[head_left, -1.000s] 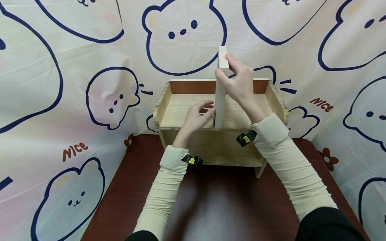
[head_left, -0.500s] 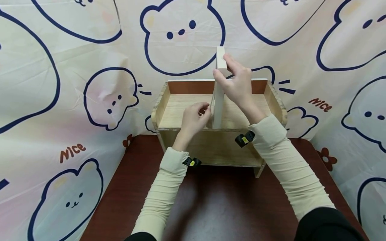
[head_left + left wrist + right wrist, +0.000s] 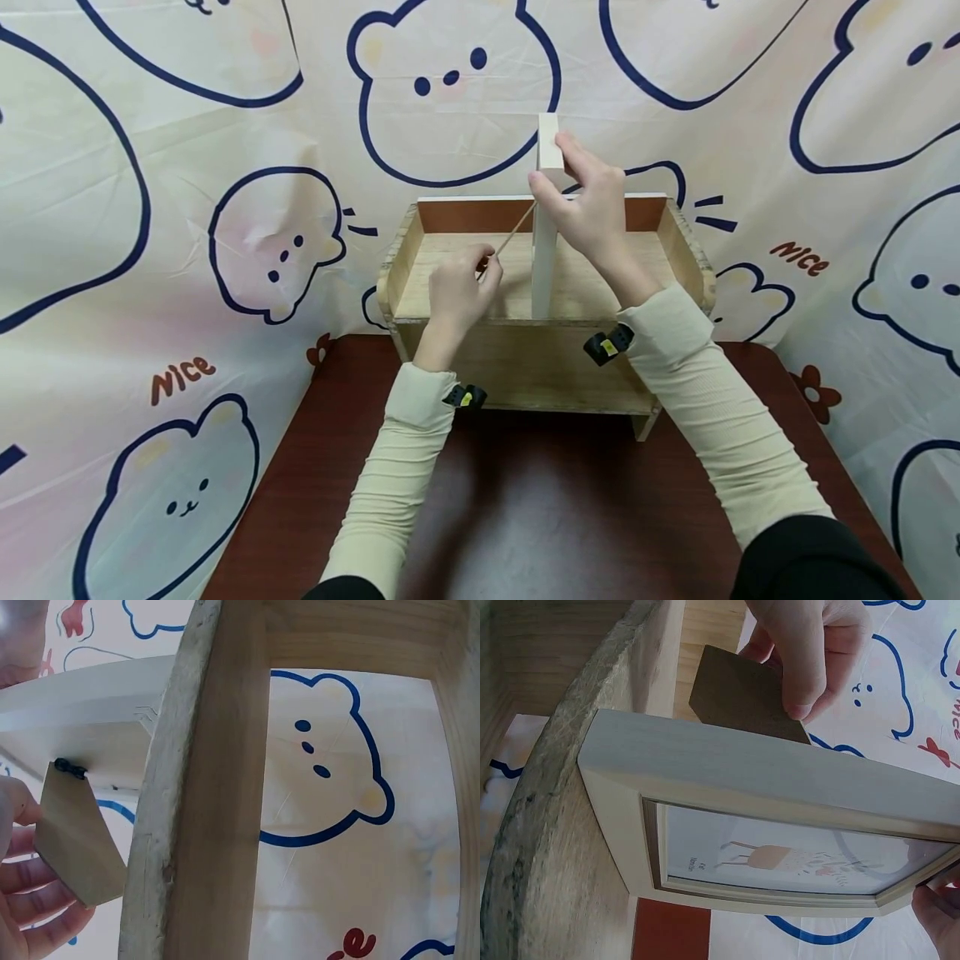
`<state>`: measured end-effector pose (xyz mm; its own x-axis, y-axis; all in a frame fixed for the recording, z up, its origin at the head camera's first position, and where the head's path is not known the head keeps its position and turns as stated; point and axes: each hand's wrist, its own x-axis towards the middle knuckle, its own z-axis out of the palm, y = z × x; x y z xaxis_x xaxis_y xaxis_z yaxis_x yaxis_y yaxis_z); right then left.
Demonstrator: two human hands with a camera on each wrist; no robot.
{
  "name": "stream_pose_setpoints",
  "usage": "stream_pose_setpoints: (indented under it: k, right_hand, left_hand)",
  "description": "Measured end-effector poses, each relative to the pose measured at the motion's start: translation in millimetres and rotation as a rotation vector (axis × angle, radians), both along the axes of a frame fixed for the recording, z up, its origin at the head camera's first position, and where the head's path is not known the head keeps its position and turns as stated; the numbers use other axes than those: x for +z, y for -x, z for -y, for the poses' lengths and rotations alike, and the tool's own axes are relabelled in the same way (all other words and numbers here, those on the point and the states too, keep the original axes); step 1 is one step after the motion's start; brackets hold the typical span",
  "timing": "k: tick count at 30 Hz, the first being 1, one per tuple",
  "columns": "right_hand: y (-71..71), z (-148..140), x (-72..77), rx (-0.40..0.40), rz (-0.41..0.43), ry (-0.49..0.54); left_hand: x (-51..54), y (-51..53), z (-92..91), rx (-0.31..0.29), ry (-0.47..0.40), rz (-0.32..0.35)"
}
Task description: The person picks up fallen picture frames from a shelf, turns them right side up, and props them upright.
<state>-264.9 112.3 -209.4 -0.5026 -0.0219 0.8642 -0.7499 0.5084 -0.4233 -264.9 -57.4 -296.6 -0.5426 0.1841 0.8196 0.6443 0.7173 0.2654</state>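
A white picture frame (image 3: 543, 271) stands edge-on on the wooden shelf's upper tier. At its top, my right hand (image 3: 596, 204) grips it between thumb and fingers. My left hand (image 3: 459, 287) pinches the thin brown back stand (image 3: 516, 228), which slants away from the frame's back. In the left wrist view, the stand (image 3: 79, 832) hangs from a black hinge (image 3: 70, 768), with my left fingers (image 3: 45, 900) along its edge. The right wrist view shows the frame (image 3: 727, 761) with a printed picture behind its pane, and my left hand (image 3: 817, 656) behind it.
The wooden shelf (image 3: 555, 367) has raised sides and a reddish-brown strip (image 3: 472, 218) along the back of its upper tier. It stands at the back of a dark red-brown table (image 3: 525, 517). A bear-print cloth (image 3: 292, 142) hangs behind and at both sides.
My left hand has moved left and slightly up, away from the frame, and the back stand now slants out with it. My right hand and the frame have barely moved.
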Motion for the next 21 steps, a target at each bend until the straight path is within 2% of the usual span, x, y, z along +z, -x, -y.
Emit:
stream_pose_setpoints:
  k: [7, 15, 21]
  right_hand:
    - [-0.4, -0.3, -0.4, 0.002, 0.018, 0.006]
    - [-1.0, 1.0, -0.2, 0.000, 0.028, -0.003]
    - [-0.5, 1.4, 0.7, 0.005, 0.032, -0.004]
  left_hand:
    - [-3.6, -1.2, 1.0, -0.031, -0.011, 0.029]
    - [-0.9, 1.8, 7.6, 0.027, -0.005, 0.015]
    - [2.3, 4.3, 10.3, 0.033, -0.004, 0.013]
